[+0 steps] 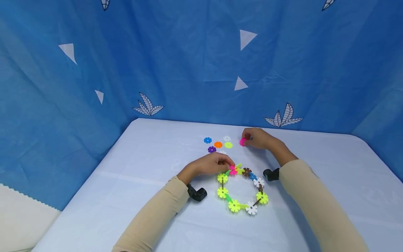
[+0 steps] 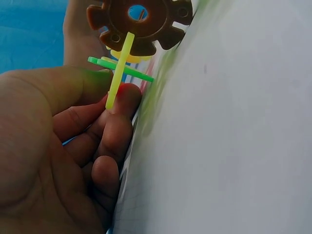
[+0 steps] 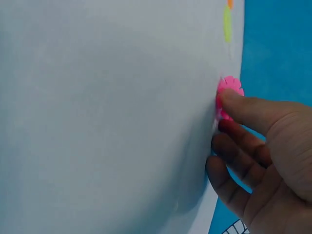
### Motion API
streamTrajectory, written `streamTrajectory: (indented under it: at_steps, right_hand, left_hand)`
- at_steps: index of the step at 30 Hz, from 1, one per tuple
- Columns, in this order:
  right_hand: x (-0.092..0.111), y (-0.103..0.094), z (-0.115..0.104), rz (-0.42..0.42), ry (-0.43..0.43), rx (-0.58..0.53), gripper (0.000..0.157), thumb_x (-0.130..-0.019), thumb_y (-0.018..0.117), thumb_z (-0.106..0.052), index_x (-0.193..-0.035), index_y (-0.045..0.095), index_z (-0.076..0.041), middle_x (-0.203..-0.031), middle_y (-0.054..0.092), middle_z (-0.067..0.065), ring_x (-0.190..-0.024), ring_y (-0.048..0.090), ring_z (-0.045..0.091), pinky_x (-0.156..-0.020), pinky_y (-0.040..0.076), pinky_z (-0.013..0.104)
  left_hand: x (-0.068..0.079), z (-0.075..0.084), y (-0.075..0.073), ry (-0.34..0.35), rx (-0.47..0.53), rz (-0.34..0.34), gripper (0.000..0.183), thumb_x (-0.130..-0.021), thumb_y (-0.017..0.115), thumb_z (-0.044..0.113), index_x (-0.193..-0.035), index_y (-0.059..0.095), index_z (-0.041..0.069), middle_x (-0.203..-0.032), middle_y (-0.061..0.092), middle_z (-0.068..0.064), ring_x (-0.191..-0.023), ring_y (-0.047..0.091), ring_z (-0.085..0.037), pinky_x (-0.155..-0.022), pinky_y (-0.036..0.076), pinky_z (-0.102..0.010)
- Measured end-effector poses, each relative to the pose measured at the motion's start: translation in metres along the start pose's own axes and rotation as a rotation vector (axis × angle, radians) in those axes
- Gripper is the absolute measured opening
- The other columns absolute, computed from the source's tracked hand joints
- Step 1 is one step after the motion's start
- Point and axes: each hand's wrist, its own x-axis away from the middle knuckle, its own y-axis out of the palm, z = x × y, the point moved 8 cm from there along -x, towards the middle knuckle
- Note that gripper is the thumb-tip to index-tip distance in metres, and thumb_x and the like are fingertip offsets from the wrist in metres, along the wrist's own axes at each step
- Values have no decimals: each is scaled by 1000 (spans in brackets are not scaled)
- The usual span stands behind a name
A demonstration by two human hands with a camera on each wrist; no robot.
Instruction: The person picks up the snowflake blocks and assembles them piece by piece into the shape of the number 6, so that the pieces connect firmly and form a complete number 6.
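A ring of linked snowflake discs [image 1: 234,205] in yellow, white, brown, blue, green and pink lies on the table. My left hand [image 1: 214,163] pinches the ring's far left part, by a pink disc [image 1: 233,170]. In the left wrist view, thumb and fingers close around the link there; a yellow disc [image 2: 118,73], a green disc [image 2: 139,75] and a brown disc [image 2: 112,24] show beside them, the pink one mostly hidden. Farther back on the right, my right hand [image 1: 259,138] pinches a separate pink snowflake disc [image 3: 230,85] between thumb and finger, close over the table.
Several loose discs lie beyond the left hand, among them a blue disc [image 1: 207,140], an orange disc [image 1: 218,144] and a purple disc [image 1: 212,149]. The white table [image 1: 126,168] meets a blue curtain [image 1: 195,70] behind. Black wrist cameras [image 1: 197,194] sit under both wrists.
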Motion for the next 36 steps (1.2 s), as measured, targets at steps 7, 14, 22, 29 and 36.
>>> streamTrajectory:
  at_steps: [7,14,22,29,36]
  right_hand:
    - [24,7,11,-44,52,-353,10,-97,68,-10,-102,67,-1,-92,65,11,-82,61,24,-74,55,32]
    - [44,23,11,-178,76,-595,15,-98,67,-10,-104,67,3,-93,68,13,-81,66,24,-77,57,33]
    - [56,35,3,-252,61,-652,13,-98,66,-9,-103,67,3,-92,67,14,-81,65,25,-76,57,35]
    - [57,44,1,-264,76,-694,13,-98,65,-8,-105,66,3,-91,66,14,-77,64,24,-75,57,34]
    - [57,50,-3,-276,101,-706,13,-97,67,-7,-105,67,3,-91,66,14,-77,65,23,-77,58,34]
  left_hand:
    - [-2,-1,1,15,-7,3,21,-103,58,11,-117,73,12,-102,67,6,-90,54,-12,-81,47,-27]
    - [-3,1,1,17,-26,3,22,-103,57,11,-119,72,12,-102,67,7,-89,54,-11,-81,47,-27]
    - [-3,0,0,13,-29,11,22,-103,56,9,-119,73,11,-101,67,6,-88,54,-11,-80,47,-26]
    - [-4,0,0,13,-26,11,22,-103,56,9,-117,73,11,-100,67,6,-86,53,-12,-79,47,-26]
    - [-4,-1,1,8,-23,13,22,-102,58,9,-117,73,10,-98,68,5,-85,54,-11,-77,47,-26]
